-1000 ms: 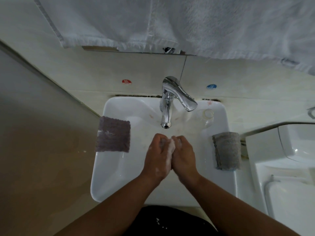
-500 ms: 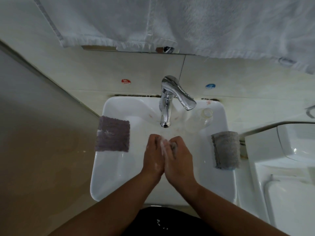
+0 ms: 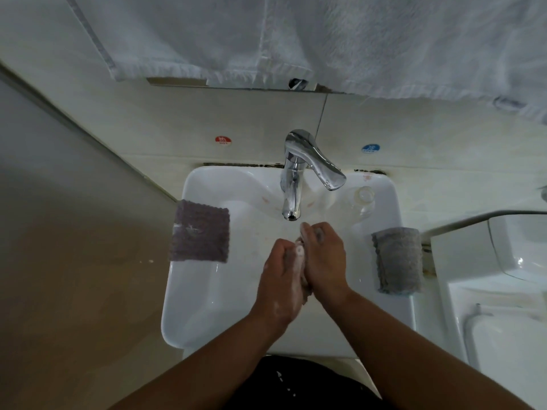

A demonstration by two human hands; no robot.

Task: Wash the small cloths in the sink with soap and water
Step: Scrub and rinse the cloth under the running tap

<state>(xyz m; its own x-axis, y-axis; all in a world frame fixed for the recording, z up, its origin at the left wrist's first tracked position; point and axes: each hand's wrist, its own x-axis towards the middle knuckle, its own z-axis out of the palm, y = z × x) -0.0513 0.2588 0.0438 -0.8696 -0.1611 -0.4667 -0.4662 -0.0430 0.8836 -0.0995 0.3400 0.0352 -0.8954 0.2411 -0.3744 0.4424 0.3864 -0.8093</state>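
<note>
Gripping one small cloth [image 3: 305, 288], both hands, over the middle of the sink [image 3: 177, 294].

Left hand [image 3: 281, 276]: fingers curled in round the cloth's left side, knuckles up. White suds [image 3: 277, 309] on the back of the hand and the wrist.

Right hand [image 3: 324, 261]: clenched on the cloth's right side and set a bit further forward than the left. Its fingertips sit just below the faucet [image 3: 291, 184] spout, not touching it.

The hands are pressed together with the cloth bunched in the seam between them. Only a lumpy strip shows at the knuckles, plus a tail hanging near the wrists. Cannot tell the cloth's colour for certain in this dim light.

Other cloths:
- purple cloth [image 3: 199, 230] draped flat over the sink's left rim, well apart from the hands
- grey cloth [image 3: 398, 260] folded over the right rim

The faucet lever is angled to the right. A small clear bottle [image 3: 362, 196] stands on the sink ledge to the faucet's right. On the wall tile there is a red sticker [image 3: 223, 139] to the left of the faucet and a blue sticker [image 3: 370, 148] to the right. A white towel [image 3: 325, 39] hangs across the top of the view.
</note>
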